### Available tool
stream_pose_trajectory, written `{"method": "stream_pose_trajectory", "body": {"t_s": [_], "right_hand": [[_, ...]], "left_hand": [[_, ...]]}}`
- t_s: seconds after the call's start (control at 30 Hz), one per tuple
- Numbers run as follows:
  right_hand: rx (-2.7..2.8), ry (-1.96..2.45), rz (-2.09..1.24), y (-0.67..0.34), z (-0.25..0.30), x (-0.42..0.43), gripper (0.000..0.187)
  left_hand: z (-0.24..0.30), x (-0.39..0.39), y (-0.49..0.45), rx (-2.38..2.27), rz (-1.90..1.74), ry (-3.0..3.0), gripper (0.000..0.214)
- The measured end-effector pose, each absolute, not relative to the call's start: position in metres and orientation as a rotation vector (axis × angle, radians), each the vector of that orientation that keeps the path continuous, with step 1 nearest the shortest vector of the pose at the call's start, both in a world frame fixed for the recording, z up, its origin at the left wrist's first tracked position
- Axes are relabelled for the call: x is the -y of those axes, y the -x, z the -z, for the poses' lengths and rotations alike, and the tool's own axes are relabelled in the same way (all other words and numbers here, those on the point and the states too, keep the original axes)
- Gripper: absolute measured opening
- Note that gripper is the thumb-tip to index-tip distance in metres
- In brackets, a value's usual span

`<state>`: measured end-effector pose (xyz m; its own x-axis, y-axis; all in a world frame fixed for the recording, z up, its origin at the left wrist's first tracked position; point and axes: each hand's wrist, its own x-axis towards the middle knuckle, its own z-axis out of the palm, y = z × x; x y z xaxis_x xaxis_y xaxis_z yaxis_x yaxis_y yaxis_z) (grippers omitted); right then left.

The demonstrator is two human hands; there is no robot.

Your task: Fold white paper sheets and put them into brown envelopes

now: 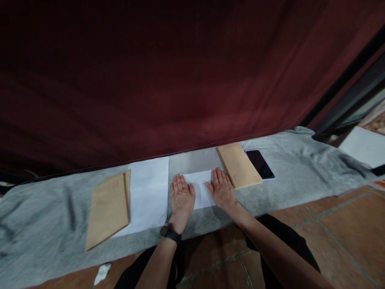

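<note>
Both my hands press flat on a small white sheet of paper (201, 188) that looks folded. My left hand (182, 196) covers its left end, fingers stretched out and pointing away from me. On the right end lies my right hand (221, 190), palm down with the thumb apart. Its outer edge is close to a stack of brown envelopes (240, 164). Left of my left hand is a larger pile of white paper (149, 192), with more brown envelopes (106, 208) overlapping its left side.
A grey cloth (192, 158) covers the long surface. Beside the right envelopes rests a dark-screened phone (260, 163). A dark red curtain-like backdrop (192, 80) rises behind. Below is a tiled floor (345, 224) with a crumpled white scrap (102, 273) at the left.
</note>
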<state>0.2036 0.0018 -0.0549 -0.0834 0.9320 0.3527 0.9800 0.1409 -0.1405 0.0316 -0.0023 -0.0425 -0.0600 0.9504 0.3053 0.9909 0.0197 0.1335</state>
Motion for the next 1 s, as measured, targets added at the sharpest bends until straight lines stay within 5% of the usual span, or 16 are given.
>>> {"method": "stream_pose_trajectory", "body": {"t_s": [0.5,1.0], "right_hand": [[2.071,1.834,0.208,-0.206,0.059,-0.001,0.057],[2.052,1.842,0.195,-0.205,0.057,0.0,0.064]], "left_hand": [[0.033,0.007,-0.072,1.783,0.415,2.55,0.054],[0.035,0.0,-0.058,1.942,0.29,2.415,0.057]]}}
